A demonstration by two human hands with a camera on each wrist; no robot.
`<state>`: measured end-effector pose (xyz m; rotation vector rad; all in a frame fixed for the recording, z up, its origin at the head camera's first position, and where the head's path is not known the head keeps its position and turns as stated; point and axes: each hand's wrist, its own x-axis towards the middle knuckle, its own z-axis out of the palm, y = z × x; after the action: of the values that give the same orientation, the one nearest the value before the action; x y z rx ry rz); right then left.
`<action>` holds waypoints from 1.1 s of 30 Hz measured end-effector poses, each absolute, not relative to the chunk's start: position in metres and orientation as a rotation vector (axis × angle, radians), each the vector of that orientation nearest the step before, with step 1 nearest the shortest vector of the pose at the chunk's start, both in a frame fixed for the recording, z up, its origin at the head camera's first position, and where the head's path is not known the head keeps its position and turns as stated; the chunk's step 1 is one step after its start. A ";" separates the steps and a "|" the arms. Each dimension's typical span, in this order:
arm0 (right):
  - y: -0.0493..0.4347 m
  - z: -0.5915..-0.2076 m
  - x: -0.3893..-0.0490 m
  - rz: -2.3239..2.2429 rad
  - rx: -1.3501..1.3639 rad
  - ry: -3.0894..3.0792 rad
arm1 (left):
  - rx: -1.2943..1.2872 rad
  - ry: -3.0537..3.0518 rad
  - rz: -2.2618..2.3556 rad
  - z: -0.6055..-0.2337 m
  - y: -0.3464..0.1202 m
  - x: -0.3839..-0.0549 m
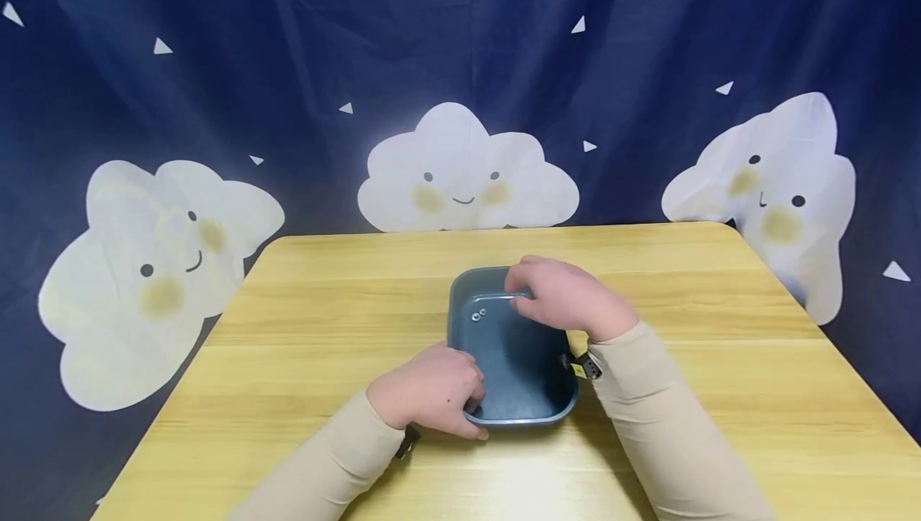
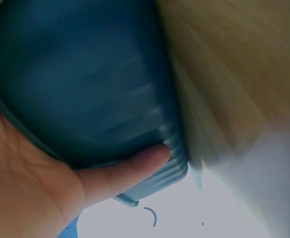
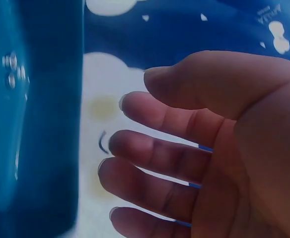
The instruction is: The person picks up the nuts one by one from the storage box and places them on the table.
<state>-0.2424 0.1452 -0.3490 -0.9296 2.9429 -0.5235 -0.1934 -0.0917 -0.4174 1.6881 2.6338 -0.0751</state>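
Note:
A dark blue rectangular bin is at the middle of the table, its inside facing up. My left hand grips its near left corner, fingers over the rim and thumb on the outer wall; in the left wrist view the thumb lies along the ribbed side of the bin. Two small shiny ring-like metal pieces lie inside, toward the far left. Over the far right part of the bin is my right hand, fingers loosely bent and holding nothing. The right wrist view shows these fingers apart from the bin wall.
The bin is on a light wooden table. Behind the table hangs a dark blue curtain printed with white clouds and small triangles. Dark straps show at the sleeve cuffs.

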 end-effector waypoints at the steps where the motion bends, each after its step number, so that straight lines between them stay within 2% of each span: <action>1: 0.142 -0.350 -0.242 -0.518 -0.936 2.939 | 1.688 2.630 -0.071 -0.418 -0.092 -0.194; 19: 0.106 -0.392 -0.256 -0.282 -0.940 2.914 | 1.680 2.628 -0.054 -0.414 -0.092 -0.192; 33: 0.103 -0.400 -0.257 -0.175 -0.921 2.772 | 1.700 2.644 -0.074 -0.415 -0.091 -0.192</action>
<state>-0.2574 0.1031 -0.3999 -0.9211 2.7717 -0.1745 -0.1924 -0.0906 -0.4147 1.6999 2.6441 -0.0735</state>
